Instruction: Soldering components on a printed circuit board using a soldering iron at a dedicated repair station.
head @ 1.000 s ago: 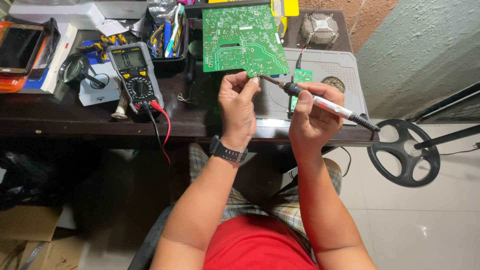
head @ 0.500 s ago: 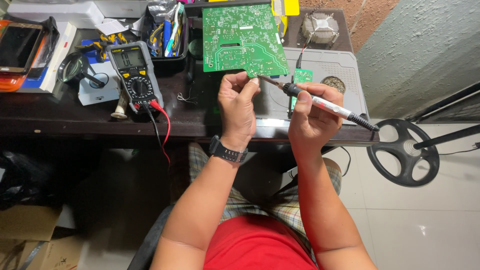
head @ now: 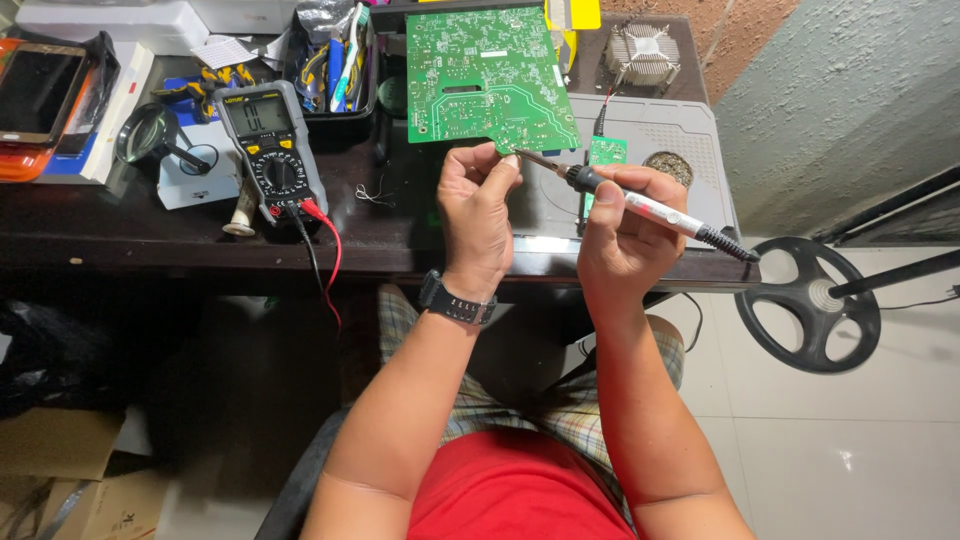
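Soldering at near edge of green circuit board (head: 490, 75), which sits toward far edge of worktop (head: 150, 235), tilted up toward cam. Left hand (head: 478, 215) fingers pinched near board's lower edge, prob. on solder wire, too thin to tell; right hand (head: 625, 235) fingers clenched round soldering iron (head: 640, 205), tip w/ left fingertips at board edge. Best to brace both wrists, touch tip to joint briefly, keep fingertips clear of hot tip.

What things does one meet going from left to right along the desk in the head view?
Phone → magnifier → multimeter → left hand → soldering iron in right hand → black wheel off the desk's end.
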